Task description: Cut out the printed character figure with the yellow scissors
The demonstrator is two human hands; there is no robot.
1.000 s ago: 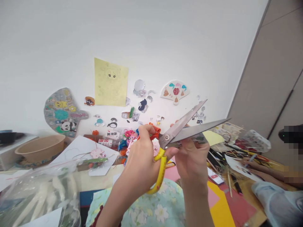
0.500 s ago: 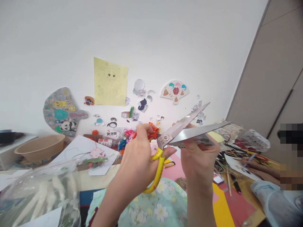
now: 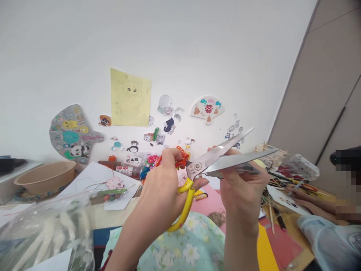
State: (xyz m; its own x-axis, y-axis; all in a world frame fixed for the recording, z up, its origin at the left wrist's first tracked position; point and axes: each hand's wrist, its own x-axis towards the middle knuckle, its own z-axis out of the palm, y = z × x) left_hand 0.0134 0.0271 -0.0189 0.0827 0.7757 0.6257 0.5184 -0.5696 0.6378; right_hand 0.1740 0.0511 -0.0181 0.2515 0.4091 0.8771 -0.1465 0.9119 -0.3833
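Observation:
My left hand [image 3: 166,180] is closed around the handles of a large pair of scissors [image 3: 208,160], one loop yellow and one red. The blades stand apart and point to the right. A pale pink bit shows by the handles; I cannot tell if it is part of them. My right hand [image 3: 242,188] is closed on a small flat piece with a printed picture [image 3: 249,168], partly hidden by the blades and fingers. The lower blade crosses in front of this piece; I cannot tell whether they touch.
Floral cloth [image 3: 191,244] lies below my hands. To the left are a brown bowl [image 3: 46,177], a clear plastic bag [image 3: 50,233] and white paper [image 3: 87,180]. Twine [image 3: 217,217] and pink paper [image 3: 207,201] lie behind. Another person's hand [image 3: 296,192] is at the right, near thin sticks [image 3: 272,216].
The scissor blades have come slightly closer together. My right hand with the flat piece has shifted a little to the right. My left hand keeps its grip.

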